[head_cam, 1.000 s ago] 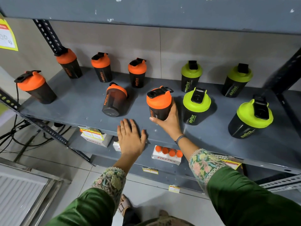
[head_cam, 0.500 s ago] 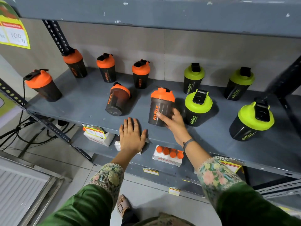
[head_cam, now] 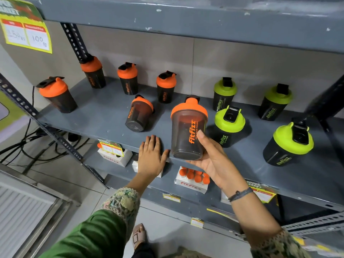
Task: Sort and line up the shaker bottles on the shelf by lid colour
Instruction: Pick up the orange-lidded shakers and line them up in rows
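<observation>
Head view: right hand [head_cam: 214, 161] fingers [head_cam: 202, 135] grip an orange-lidded shaker [head_cam: 188, 129] lifted off the shelf [head_cam: 104, 116], likely heading left; left hand [head_cam: 150, 155] lies flat, open, steadying.

Soft even indoor light, faint shadows beneath bottles, wide-angle bending at edges, slight motion blur, mostly sharp

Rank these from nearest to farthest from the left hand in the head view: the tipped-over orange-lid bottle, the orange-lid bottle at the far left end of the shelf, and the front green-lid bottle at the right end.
1. Tipped-over orange-lid bottle, just behind the left hand.
2. Far-left orange-lid bottle, at the shelf's left end.
3. Front green-lid bottle, far right.
</observation>
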Tool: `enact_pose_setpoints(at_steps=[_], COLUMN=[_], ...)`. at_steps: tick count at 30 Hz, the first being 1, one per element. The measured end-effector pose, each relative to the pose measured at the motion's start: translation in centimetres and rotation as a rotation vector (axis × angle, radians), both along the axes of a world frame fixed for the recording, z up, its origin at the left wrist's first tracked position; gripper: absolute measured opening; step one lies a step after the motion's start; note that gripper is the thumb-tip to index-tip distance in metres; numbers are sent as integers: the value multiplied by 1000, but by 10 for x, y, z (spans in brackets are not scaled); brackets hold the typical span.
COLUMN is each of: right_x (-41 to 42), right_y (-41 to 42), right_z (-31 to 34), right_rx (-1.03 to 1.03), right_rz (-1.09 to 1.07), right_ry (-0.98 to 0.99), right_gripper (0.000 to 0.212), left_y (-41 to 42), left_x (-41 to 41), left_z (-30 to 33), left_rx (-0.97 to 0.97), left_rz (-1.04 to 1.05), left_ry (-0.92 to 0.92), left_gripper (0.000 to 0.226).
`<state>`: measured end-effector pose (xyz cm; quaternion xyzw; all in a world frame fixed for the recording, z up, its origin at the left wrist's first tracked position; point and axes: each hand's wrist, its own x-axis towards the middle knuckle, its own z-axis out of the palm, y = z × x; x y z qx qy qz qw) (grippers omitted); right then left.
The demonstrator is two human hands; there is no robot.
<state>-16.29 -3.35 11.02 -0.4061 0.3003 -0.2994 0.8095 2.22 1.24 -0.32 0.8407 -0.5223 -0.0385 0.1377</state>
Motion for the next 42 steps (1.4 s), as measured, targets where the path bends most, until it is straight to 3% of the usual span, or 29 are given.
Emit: enact_pose_setpoints(at_steps=[4, 6, 11, 15, 19, 22, 24, 29, 37, 39, 42], right_x=[17, 34, 98, 173, 249, 294, 315, 342, 338, 320, 281], right_y=[-5, -8, -15, -18, -26, -34, -40, -43, -35, -34, -32], right_z=[-4, -3, 4, 9, -3, -17, -26, -43, -38, -29, -14], right_rx=[-1, -26, -83, -146, -277, -398, -462, -537, -633, -626, -756], right_rz=[8, 42, 136, 167, 148, 90, 78, 129, 182, 109, -314], right_ry=[18, 52, 82, 115, 182, 324, 430, 594, 638, 653, 845], right_gripper=[76, 80, 44, 40, 51, 80, 89, 93, 95, 86, 46], left_y=[31, 47, 61, 53, 45, 44, 43, 43, 43, 43, 42], left_x=[28, 57, 148, 218, 261, 270, 273, 275, 275, 274, 274], left_z=[-3, -4, 6, 18, 14, 4, 0, -4, -5, -4, -2], left_rx=[-198, -239, -178, -99, 7, 48, 33, 3, 20, 19, 35], left_rz=[-2, 59, 257, 290, 271, 269, 258, 237, 225, 221, 222], left_ry=[-16, -29, -21, -46, -46, -27, -33, -33, -51, -56, -56], left_gripper=[59, 56, 64, 62, 70, 72, 73, 82, 82, 82, 84])
